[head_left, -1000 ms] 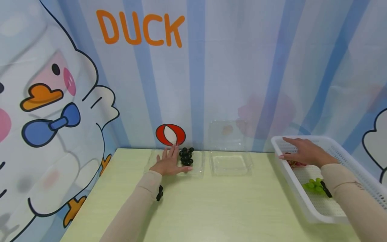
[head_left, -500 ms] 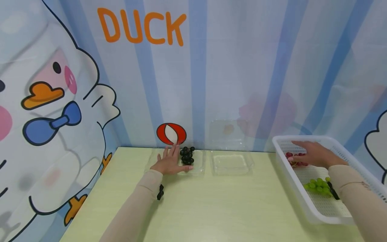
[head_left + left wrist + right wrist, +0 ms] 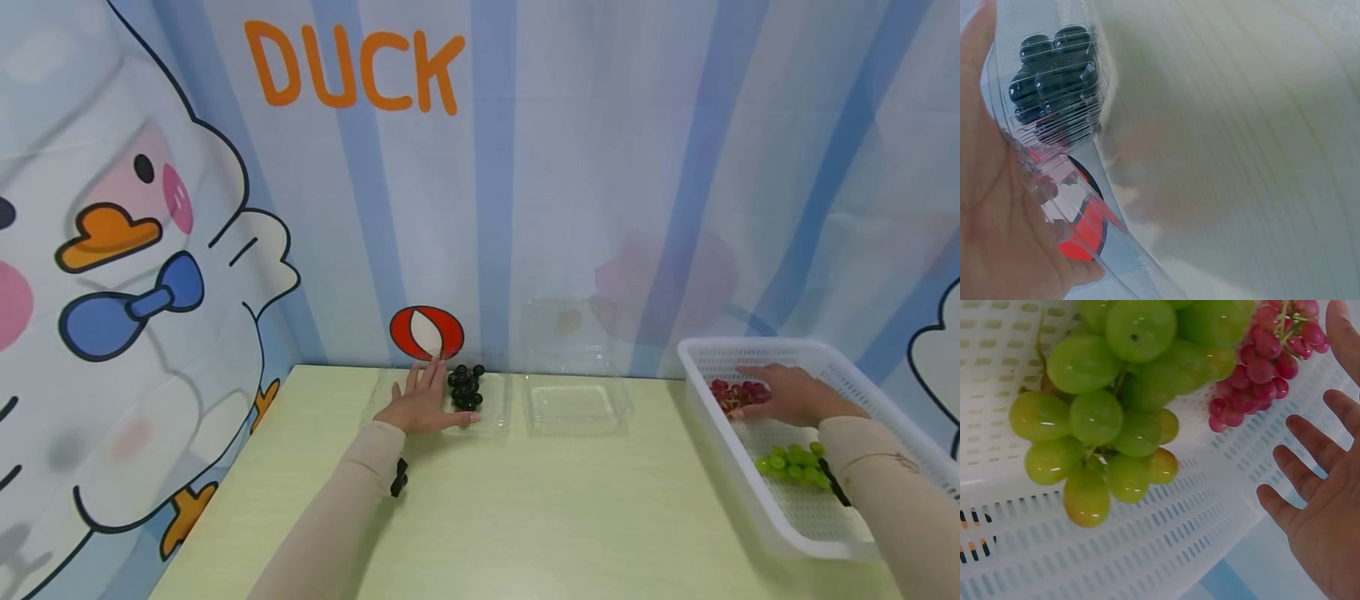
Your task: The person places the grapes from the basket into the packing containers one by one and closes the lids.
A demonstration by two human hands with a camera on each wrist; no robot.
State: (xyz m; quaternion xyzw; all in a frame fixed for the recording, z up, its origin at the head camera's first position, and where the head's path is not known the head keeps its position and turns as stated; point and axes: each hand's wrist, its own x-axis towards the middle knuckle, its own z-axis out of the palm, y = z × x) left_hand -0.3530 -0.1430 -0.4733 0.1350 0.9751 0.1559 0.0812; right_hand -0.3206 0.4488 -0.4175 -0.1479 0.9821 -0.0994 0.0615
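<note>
Loosely, right-hand fingers (image 3: pixel 1317 442) spread near red grapes (image 3: pixel 1261 370).

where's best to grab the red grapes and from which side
Probably from above, with the right hand cupped round the middle of the red grapes: the bunch lies down inside the basket, near its walls, and its round berries offer no flat side.

Beige-sleeved left hand (image 3: pixel 422 408) pointed toward 1 o'clock, splayed | beige-sleeved right hand (image 3: pixel 798 396) pointed toward 10 o'clock, spread
</note>
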